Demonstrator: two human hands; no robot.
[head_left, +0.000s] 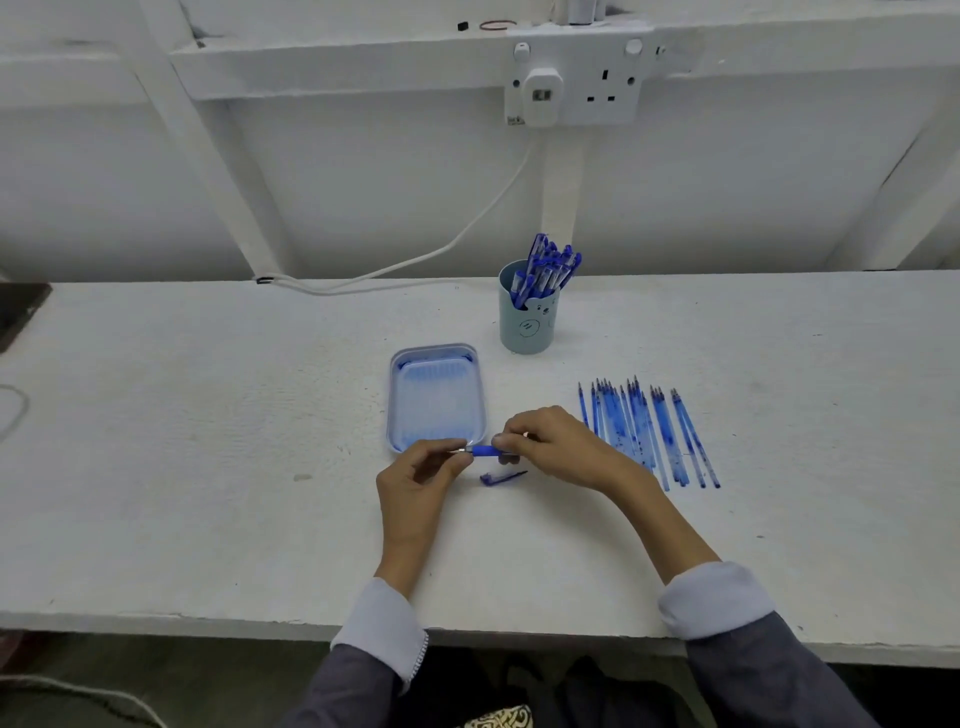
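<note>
Item: blue pen (482, 450), held level between our two hands, just above the table (208, 441). Our left hand (418, 480) pinched the metal tip end with curled fingers. Our right hand (553, 441) gripped the barrel. A loose blue cap (501, 477) lay on the table just beneath the pen. The tray (434, 348) sat just behind our hands, and the refills (644, 431) lay beside our right hand.

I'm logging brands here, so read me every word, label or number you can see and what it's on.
No text can be read.
Socket: small label at lower left corner, too blurred.
Cup: a drawn face, no words.
Held pen, pens in cup: no print discernible.
</note>
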